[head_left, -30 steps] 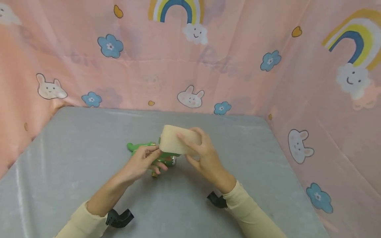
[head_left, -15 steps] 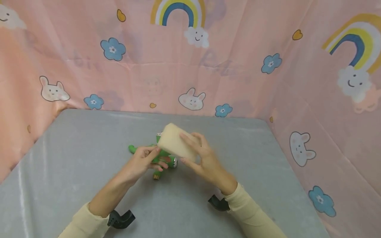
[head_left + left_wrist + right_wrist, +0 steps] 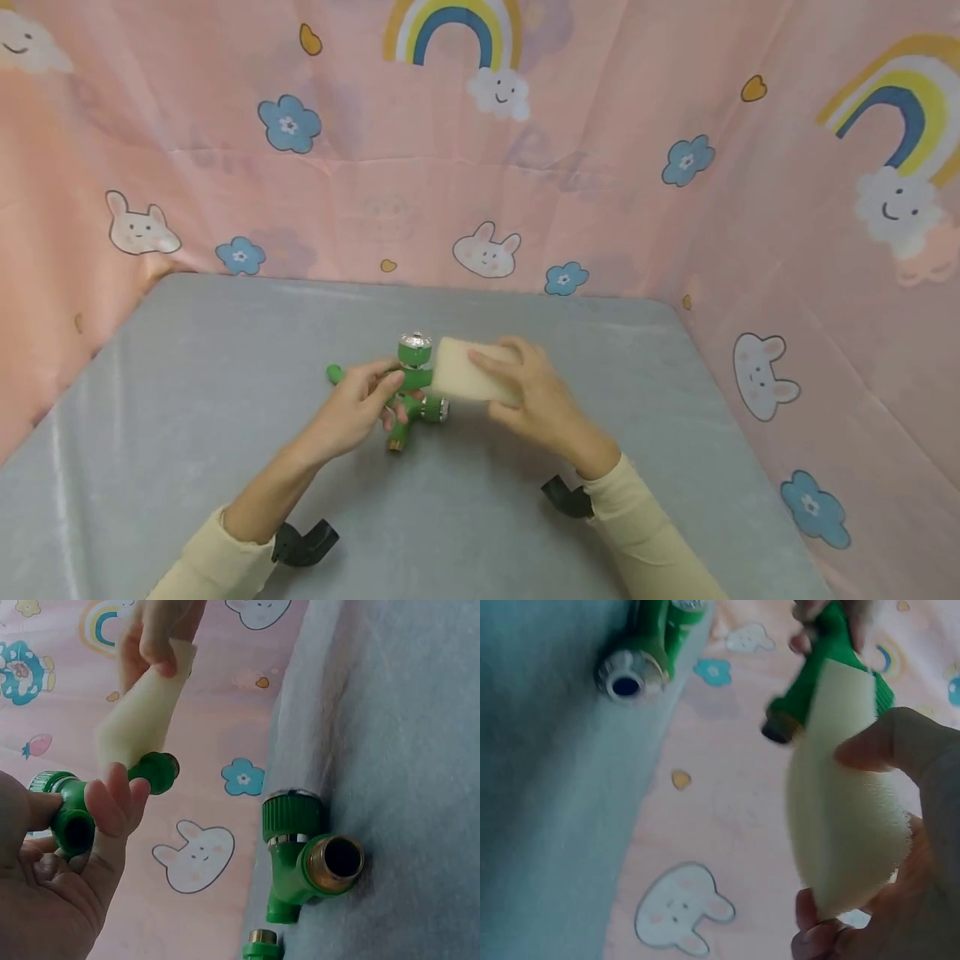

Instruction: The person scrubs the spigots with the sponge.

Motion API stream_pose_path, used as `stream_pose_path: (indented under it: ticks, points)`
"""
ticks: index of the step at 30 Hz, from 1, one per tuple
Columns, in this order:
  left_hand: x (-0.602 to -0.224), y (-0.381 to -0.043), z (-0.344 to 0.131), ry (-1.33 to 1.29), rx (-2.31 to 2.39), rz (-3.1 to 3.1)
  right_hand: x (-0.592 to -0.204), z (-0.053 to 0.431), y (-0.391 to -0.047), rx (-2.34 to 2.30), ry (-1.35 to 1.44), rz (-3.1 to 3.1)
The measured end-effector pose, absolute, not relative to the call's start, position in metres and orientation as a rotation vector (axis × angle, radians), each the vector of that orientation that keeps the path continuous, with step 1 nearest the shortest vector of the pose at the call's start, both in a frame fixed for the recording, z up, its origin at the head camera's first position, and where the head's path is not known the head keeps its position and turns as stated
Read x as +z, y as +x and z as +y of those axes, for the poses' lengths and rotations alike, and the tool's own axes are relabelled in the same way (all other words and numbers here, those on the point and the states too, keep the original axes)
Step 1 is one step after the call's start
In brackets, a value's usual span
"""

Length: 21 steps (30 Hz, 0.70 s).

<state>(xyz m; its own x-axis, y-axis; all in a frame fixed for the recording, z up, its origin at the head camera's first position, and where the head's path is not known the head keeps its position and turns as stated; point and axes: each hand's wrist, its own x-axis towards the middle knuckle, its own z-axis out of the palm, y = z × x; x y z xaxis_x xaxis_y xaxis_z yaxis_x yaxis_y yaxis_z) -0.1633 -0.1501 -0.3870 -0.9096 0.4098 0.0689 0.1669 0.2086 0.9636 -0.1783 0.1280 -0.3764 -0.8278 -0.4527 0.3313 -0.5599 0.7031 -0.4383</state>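
My left hand [image 3: 352, 412] pinches a green valve [image 3: 415, 353] with a silver-topped knob and holds it up off the table. In my right hand [image 3: 551, 404] is a cream sponge [image 3: 461, 369], gripped between thumb and fingers. The sponge's left end meets the valve's right end in the head view; in the right wrist view the sponge [image 3: 847, 802] bends and overlaps the valve's green body [image 3: 829, 660]. Below the left hand, a second green valve [image 3: 289, 859] with a brass threaded mouth lies on the table, partly behind the fingers in the head view.
A further green piece [image 3: 335, 373] shows left of the left hand, its brass-tipped end [image 3: 262, 946] low in the left wrist view. The grey-covered table [image 3: 600, 358] ends at pink printed cloth [image 3: 337, 192]. Black wrist mounts [image 3: 303, 543] stick out from both sleeves.
The sponge has shifted right and changed its tilt, from covering the held valve to lying at its right end. The valve's knob has come into view. The left hand has hardly moved.
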Motion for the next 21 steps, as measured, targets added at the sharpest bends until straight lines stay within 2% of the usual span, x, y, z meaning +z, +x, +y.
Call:
stream_pose_path:
  ticks: [6,10,14,21]
  points:
    - [-0.386,-0.168,-0.155,0.462,1.842,2.226,-0.366,0.149,-0.183,0.826,0.692,-2.732]
    - [-0.387,-0.168,-0.154,0.429,1.914,2.096,-0.367,0.141,-0.180,1.008,0.804,-2.567]
    - [-0.389,-0.168,-0.152,0.460,1.976,1.953,-0.374,0.125,-0.176,1.062,0.930,-2.470]
    - [-0.386,-0.168,-0.160,0.545,1.982,1.966,-0.371,0.136,-0.181,1.191,0.805,-2.594]
